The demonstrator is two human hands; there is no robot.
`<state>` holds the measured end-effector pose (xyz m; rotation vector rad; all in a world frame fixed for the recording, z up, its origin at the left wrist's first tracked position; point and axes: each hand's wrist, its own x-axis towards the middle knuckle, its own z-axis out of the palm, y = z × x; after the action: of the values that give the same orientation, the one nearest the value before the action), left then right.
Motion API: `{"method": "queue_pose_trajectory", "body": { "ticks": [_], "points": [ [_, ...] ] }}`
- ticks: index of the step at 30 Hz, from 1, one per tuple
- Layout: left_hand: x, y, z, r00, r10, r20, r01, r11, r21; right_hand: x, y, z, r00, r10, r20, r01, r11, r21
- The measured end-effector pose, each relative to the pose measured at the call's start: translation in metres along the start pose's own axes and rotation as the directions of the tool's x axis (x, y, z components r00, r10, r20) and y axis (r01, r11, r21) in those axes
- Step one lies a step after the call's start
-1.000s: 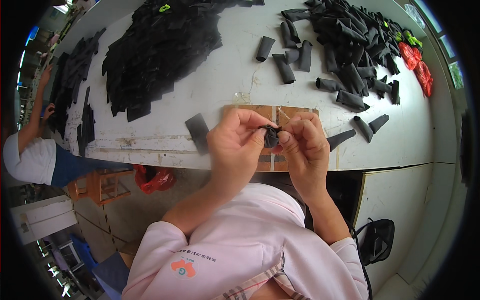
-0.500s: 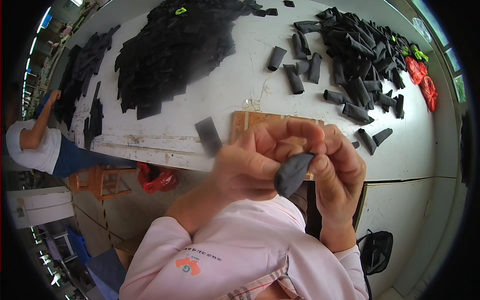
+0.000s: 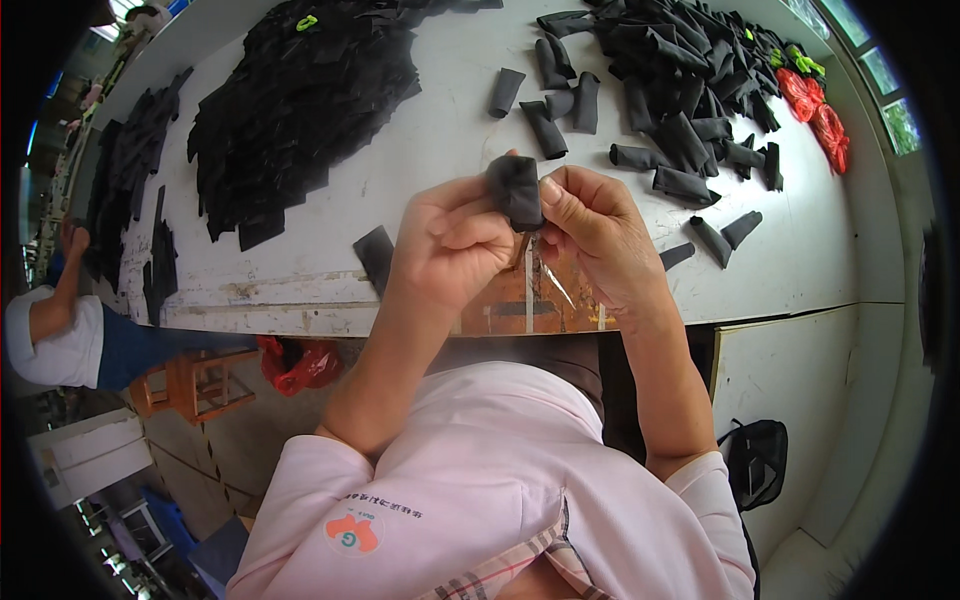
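My left hand (image 3: 450, 245) and my right hand (image 3: 595, 230) meet over the near edge of the white table (image 3: 440, 130). Together they pinch a small black fabric piece (image 3: 516, 188), held upright between the fingertips of both. A flat black fabric piece (image 3: 375, 255) lies on the table just left of my left hand. A brown wooden patch (image 3: 540, 300) on the table edge sits under my hands.
A big heap of flat black pieces (image 3: 300, 95) covers the table's far left. Several rolled black pieces (image 3: 680, 90) pile up at the far right, with red items (image 3: 815, 110) beyond. Another person (image 3: 60, 330) sits at the left. A black bag (image 3: 755, 460) lies on the floor.
My hands, close to the camera half a second ago, have moved back out over the table edge. The black piece now stands upright between my fingertips.
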<state>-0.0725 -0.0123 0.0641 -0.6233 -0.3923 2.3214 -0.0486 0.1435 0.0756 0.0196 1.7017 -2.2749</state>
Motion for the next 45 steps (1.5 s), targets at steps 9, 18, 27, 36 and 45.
{"method": "queue_pose_trajectory", "body": {
  "ticks": [9, 18, 27, 36, 45],
  "points": [
    [-0.006, 0.008, -0.011, 0.998, -0.053, -0.024, 0.055, 0.995, 0.082, 0.008, 0.017, -0.012, 0.990, 0.083, 0.117, -0.095, 0.991, 0.097],
    [0.004, 0.020, -0.021, 1.000, -0.004, -0.002, 0.004, 0.998, 0.061, 0.006, 0.031, -0.009, 0.987, 0.125, 0.103, -0.141, 0.976, 0.163],
    [-0.029, -0.017, -0.013, 0.990, 0.101, 0.097, -0.140, 0.705, 0.696, 0.008, 0.013, -0.018, 0.979, 0.034, 0.202, -0.035, 0.999, 0.000],
    [-0.024, -0.029, -0.021, 0.841, 0.460, 0.283, -0.284, -0.070, 0.956, -0.001, 0.022, -0.017, 0.980, -0.059, 0.192, 0.084, 0.989, -0.124],
    [-0.019, -0.009, -0.011, 0.889, -0.285, 0.360, 0.172, 0.933, 0.316, 0.004, 0.004, -0.005, 0.971, -0.072, 0.228, 0.077, 0.997, -0.016]
  ]
}}
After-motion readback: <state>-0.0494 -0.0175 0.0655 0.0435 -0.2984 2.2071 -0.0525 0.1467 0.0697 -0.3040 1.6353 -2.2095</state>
